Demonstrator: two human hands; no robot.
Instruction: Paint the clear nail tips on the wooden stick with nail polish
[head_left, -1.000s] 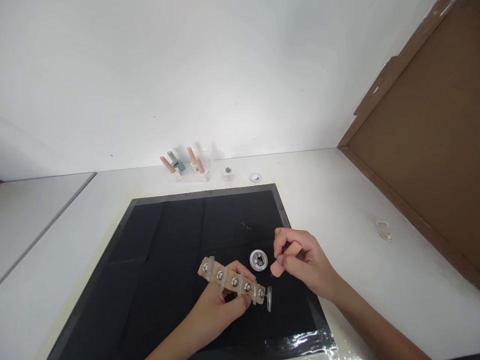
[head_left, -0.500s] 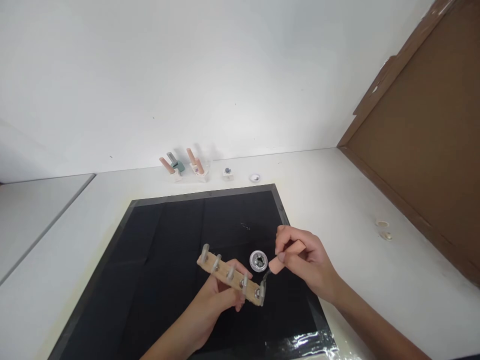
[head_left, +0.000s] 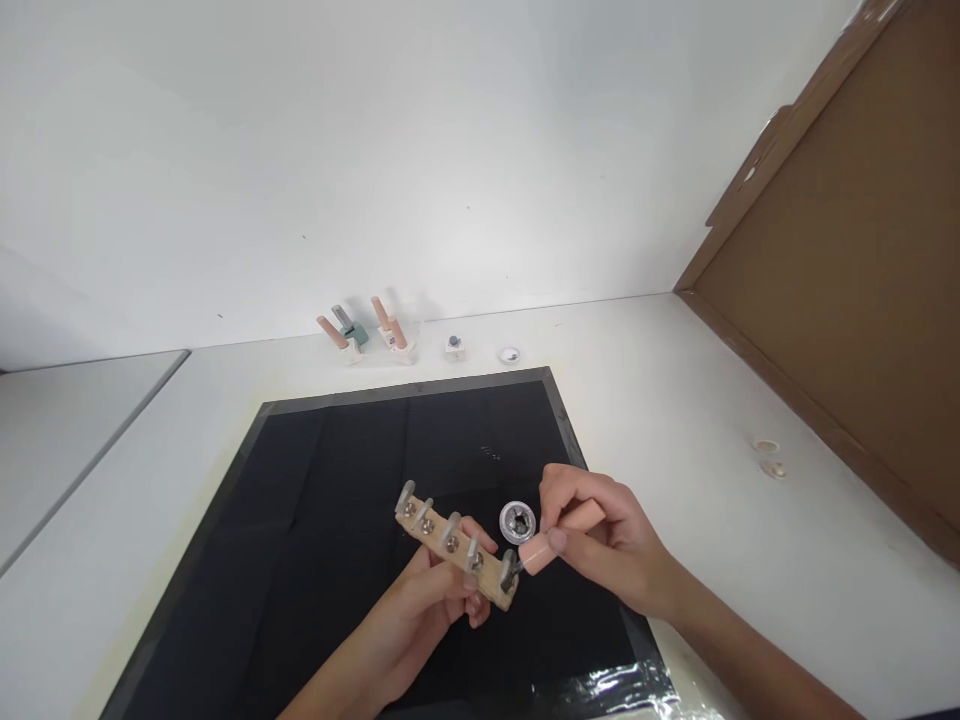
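Two hands have closed in over the black mat: the left hand grips the tan wooden nail-tip strip, now tilted, while the right hand pinches the peach brush cap against its last tip.

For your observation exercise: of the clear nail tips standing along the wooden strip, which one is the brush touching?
The tip at the strip's right end, nearest the right hand; the other tips stand untouched further left.
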